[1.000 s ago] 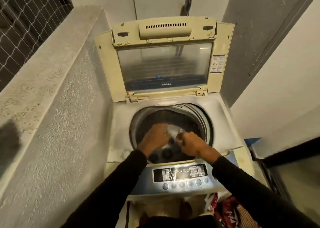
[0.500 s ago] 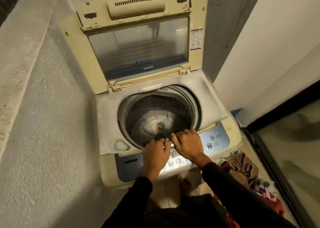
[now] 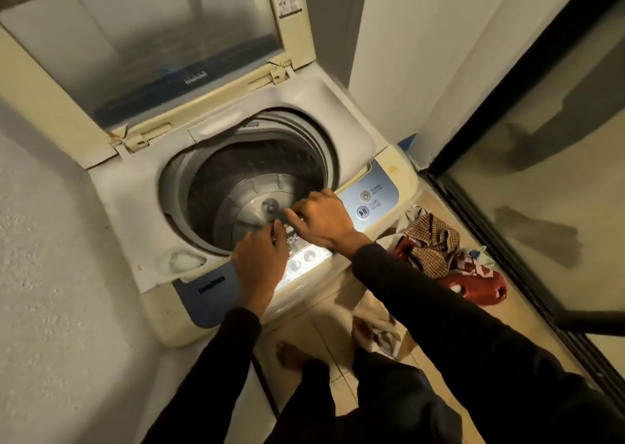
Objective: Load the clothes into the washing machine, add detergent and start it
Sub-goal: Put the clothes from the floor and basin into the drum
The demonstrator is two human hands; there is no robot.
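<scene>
two hands at centre frame over the front edge of a top-loading washing machine [image 3: 128,207]. left hand [image 3: 260,261] lower centre, above the control panel [image 3: 304,257], fingers loosely bent and close together, gripping nothing visible. right hand [image 3: 324,220] just right of it and slightly higher, fingers slightly spread and bent, tips at the drum's near rim; blurred, so contact with the panel impossible to tell. lid [image 3: 169,55] raised upright across the upper left of the frame. drum [image 3: 257,186] open at centre, bare metal base showing, no cloth visible inside. power and start/pause buttons [image 3: 363,212] on the blue panel right of the right hand. clothes [image 3: 433,241], chequered and red-patterned, heaped in a red basket [image 3: 480,290] on the tiled floor at right centre, beside the machine. more fabric [image 3: 382,335] on the floor at lower centre, under the right sleeve. dark-framed glass door [image 3: 541,173] along the right edge.
</scene>
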